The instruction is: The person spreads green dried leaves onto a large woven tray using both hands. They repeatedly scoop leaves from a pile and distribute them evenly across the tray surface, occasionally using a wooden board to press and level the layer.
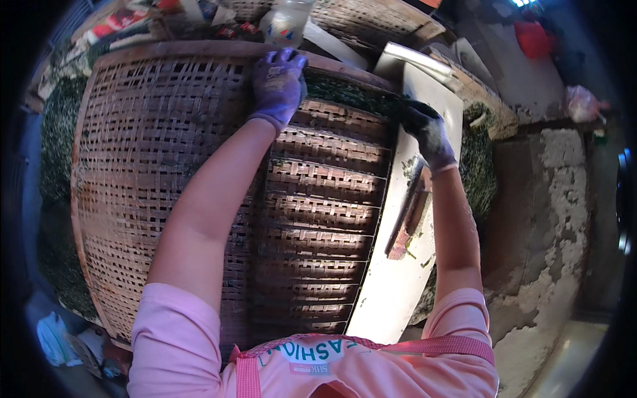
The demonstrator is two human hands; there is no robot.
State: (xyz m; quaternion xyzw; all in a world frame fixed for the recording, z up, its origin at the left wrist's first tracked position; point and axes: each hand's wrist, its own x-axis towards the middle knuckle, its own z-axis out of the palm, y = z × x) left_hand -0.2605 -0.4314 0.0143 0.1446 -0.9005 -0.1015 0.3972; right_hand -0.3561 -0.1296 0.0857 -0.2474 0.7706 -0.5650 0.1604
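A large woven bamboo tray [149,134] with a wooden rim lies before me. On its right half, thin dark dividers [323,201] mark narrow rows. The farthest row holds a strip of dark green shredded plant material [343,94]. My left hand [279,84], in a purple glove, rests at the strip's left end with its fingertips over the far rim; its palm is hidden. At the strip's right end is my right hand [427,130], in a dark, stained glove, with its fingers bent down against the material. Whether either hand grips anything is not visible.
A pale board [383,293] runs along the rows' right side, bearing a brown wooden block [409,219] and green scraps. Beyond the rim stands a clear plastic container [287,25]. More green material [62,144] lies left of the tray, and another heap [477,169] lies right.
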